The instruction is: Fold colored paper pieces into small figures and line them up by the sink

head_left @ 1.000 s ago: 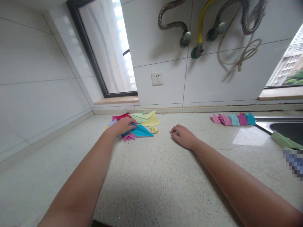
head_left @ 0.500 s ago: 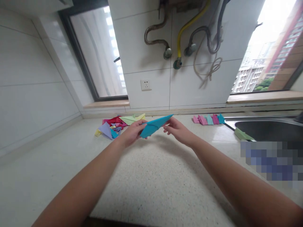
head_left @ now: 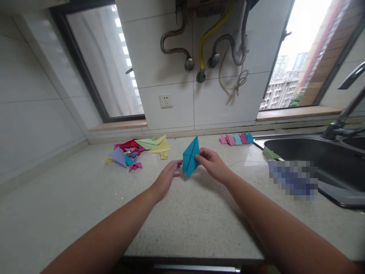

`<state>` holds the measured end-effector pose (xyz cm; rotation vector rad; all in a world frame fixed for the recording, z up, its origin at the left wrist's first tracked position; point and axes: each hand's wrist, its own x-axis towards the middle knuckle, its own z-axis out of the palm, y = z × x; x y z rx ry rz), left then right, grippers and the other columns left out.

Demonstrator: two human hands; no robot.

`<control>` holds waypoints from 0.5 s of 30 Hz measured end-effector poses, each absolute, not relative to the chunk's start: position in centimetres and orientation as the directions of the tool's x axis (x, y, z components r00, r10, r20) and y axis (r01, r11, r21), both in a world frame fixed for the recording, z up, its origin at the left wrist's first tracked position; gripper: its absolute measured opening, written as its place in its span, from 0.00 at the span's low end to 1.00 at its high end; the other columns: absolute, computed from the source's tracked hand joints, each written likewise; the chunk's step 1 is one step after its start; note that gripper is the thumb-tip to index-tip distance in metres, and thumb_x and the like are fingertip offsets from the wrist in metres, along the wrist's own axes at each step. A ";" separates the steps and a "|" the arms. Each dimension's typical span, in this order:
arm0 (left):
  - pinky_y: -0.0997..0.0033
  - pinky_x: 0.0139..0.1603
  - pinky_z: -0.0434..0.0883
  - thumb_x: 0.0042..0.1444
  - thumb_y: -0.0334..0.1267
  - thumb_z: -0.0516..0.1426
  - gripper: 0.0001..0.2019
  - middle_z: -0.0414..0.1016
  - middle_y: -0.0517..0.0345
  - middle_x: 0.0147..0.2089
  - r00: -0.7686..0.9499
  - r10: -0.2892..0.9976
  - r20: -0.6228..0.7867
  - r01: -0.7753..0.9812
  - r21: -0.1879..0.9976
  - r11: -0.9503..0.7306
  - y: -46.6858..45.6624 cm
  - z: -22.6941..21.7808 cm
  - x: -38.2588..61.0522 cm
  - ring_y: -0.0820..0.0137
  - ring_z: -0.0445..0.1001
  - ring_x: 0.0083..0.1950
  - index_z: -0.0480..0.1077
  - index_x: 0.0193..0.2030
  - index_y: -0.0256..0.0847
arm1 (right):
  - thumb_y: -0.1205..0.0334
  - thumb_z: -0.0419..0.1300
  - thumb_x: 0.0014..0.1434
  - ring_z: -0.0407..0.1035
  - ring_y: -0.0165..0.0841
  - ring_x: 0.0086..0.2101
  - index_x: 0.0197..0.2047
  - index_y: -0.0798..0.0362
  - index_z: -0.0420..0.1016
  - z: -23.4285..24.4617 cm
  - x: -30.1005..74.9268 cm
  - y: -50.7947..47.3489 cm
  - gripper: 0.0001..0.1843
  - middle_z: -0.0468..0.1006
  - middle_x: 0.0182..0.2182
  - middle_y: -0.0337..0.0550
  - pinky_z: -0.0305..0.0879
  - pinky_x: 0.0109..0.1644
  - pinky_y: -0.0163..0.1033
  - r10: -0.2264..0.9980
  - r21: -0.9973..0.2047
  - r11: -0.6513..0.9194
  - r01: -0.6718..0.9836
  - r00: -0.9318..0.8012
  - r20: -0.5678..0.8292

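Observation:
A folded piece of blue paper (head_left: 190,156) stands tilted above the middle of the counter, with crossing crease lines on its face. My right hand (head_left: 212,163) pinches it by its right edge between thumb and fingers. Close to the paper's left edge is my left hand (head_left: 168,177), thumb and fingers apart; whether a fingertip touches the paper I cannot tell. Folded papers in purple, red, green and yellow lie in a pile (head_left: 117,156) to the left. A small pink folded piece (head_left: 135,166) sits at the pile's front.
Several small folded paper figures (head_left: 236,139) stand in a row by the back wall. A steel sink (head_left: 302,146) with a faucet (head_left: 339,123) is at right, a green folded paper (head_left: 270,153) on its rim. A blurred-out object (head_left: 293,180) lies beside the sink.
The blue paper has turned from lying slanted to more upright. My left hand has come off it, and my right hand now grips its edge. The view has shifted right.

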<state>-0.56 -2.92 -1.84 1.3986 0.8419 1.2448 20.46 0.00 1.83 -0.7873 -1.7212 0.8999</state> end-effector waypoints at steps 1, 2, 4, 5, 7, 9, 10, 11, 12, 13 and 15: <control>0.63 0.49 0.70 0.62 0.53 0.54 0.21 0.70 0.44 0.59 0.215 0.941 0.263 -0.106 0.964 -0.245 -2.9 -1.8 -0.7 0.58 0.68 0.58 0.72 0.54 0.42 | 0.54 0.58 0.61 0.67 0.31 0.32 0.36 0.53 0.70 2.1 20.5 -0.2 0.10 0.73 0.30 0.40 0.64 0.38 0.39 0.819 -0.820 0.552 0.150 -0.280 0.500; 0.62 0.50 0.69 0.62 0.53 0.54 0.21 0.70 0.44 0.59 0.218 0.937 0.273 -0.094 0.962 -0.258 -2.9 -1.7 -0.8 0.58 0.68 0.59 0.72 0.56 0.44 | 0.56 0.57 0.61 0.67 0.31 0.32 0.36 0.53 0.70 2.2 20.6 -0.5 0.08 0.73 0.30 0.40 0.64 0.38 0.39 0.795 -0.771 0.598 0.220 -0.289 0.534; 0.62 0.51 0.69 0.61 0.51 0.56 0.21 0.70 0.46 0.59 0.226 0.930 0.290 -0.092 0.957 -0.276 -3.1 -1.6 -0.9 0.58 0.67 0.59 0.70 0.58 0.46 | 0.60 0.57 0.61 0.67 0.31 0.32 0.36 0.52 0.71 2.5 20.5 -1.1 0.05 0.73 0.32 0.41 0.64 0.39 0.39 0.722 -0.637 0.691 0.341 -0.371 0.584; 0.62 0.52 0.69 0.60 0.50 0.58 0.22 0.70 0.46 0.59 0.241 0.923 0.299 -0.097 0.954 -0.284 -3.1 -1.6 -0.9 0.58 0.68 0.59 0.70 0.58 0.46 | 0.62 0.57 0.61 0.67 0.32 0.33 0.37 0.52 0.71 2.6 20.4 -1.5 0.03 0.74 0.32 0.41 0.63 0.40 0.39 0.682 -0.572 0.731 0.373 -0.429 0.592; 0.61 0.53 0.68 0.58 0.47 0.61 0.23 0.71 0.47 0.58 0.248 0.915 0.317 -0.096 0.948 -0.302 -3.1 -1.7 -0.8 0.59 0.68 0.59 0.69 0.59 0.46 | 0.64 0.57 0.60 0.67 0.32 0.34 0.37 0.51 0.71 2.7 20.1 -2.0 0.02 0.73 0.33 0.41 0.63 0.40 0.39 0.629 -0.484 0.777 0.402 -0.513 0.584; 0.62 0.54 0.67 0.55 0.43 0.63 0.25 0.71 0.49 0.57 0.205 0.918 0.339 -0.085 0.941 -0.329 -2.9 -1.8 -0.7 0.60 0.68 0.59 0.67 0.59 0.47 | 0.65 0.57 0.60 0.66 0.32 0.34 0.36 0.52 0.70 2.7 19.8 -2.4 0.01 0.73 0.33 0.41 0.62 0.40 0.38 0.604 -0.433 0.797 0.422 -0.559 0.568; 0.62 0.55 0.67 0.54 0.42 0.64 0.24 0.72 0.50 0.56 0.175 0.919 0.354 -0.077 0.935 -0.346 -2.8 -1.9 -0.7 0.61 0.68 0.58 0.68 0.58 0.47 | 0.65 0.57 0.60 0.66 0.32 0.35 0.36 0.52 0.70 2.6 19.7 -2.5 0.01 0.72 0.33 0.41 0.62 0.40 0.38 0.595 -0.415 0.804 0.426 -0.574 0.563; 0.63 0.55 0.67 0.54 0.41 0.64 0.23 0.73 0.52 0.55 0.152 0.917 0.370 -0.067 0.929 -0.364 -2.7 -1.9 -0.7 0.62 0.68 0.58 0.69 0.57 0.46 | 0.65 0.57 0.60 0.66 0.32 0.35 0.36 0.52 0.70 2.6 19.6 -2.5 0.01 0.72 0.33 0.42 0.62 0.41 0.39 0.584 -0.400 0.811 0.426 -0.586 0.561; 0.63 0.55 0.67 0.53 0.41 0.64 0.20 0.74 0.53 0.53 0.143 0.912 0.385 -0.052 0.923 -0.381 -2.6 -2.0 -0.7 0.62 0.69 0.56 0.71 0.53 0.45 | 0.65 0.57 0.60 0.66 0.33 0.35 0.36 0.52 0.70 2.6 19.6 -2.5 0.01 0.72 0.33 0.42 0.62 0.41 0.39 0.576 -0.392 0.817 0.423 -0.593 0.562; 0.63 0.55 0.67 0.53 0.40 0.64 0.16 0.75 0.53 0.50 0.151 0.907 0.394 -0.037 0.919 -0.393 -2.6 -2.0 -0.7 0.62 0.70 0.55 0.73 0.50 0.44 | 0.65 0.57 0.61 0.66 0.33 0.36 0.37 0.52 0.70 2.5 19.6 -2.5 0.01 0.72 0.33 0.42 0.62 0.42 0.39 0.573 -0.391 0.820 0.418 -0.594 0.565; 0.63 0.53 0.68 0.54 0.41 0.63 0.11 0.77 0.54 0.46 0.182 0.905 0.384 -0.021 0.922 -0.387 -2.6 -2.0 -0.8 0.63 0.72 0.50 0.76 0.43 0.42 | 0.65 0.57 0.61 0.66 0.32 0.36 0.37 0.52 0.70 2.5 19.7 -2.3 0.02 0.72 0.34 0.42 0.62 0.42 0.39 0.584 -0.422 0.812 0.404 -0.571 0.577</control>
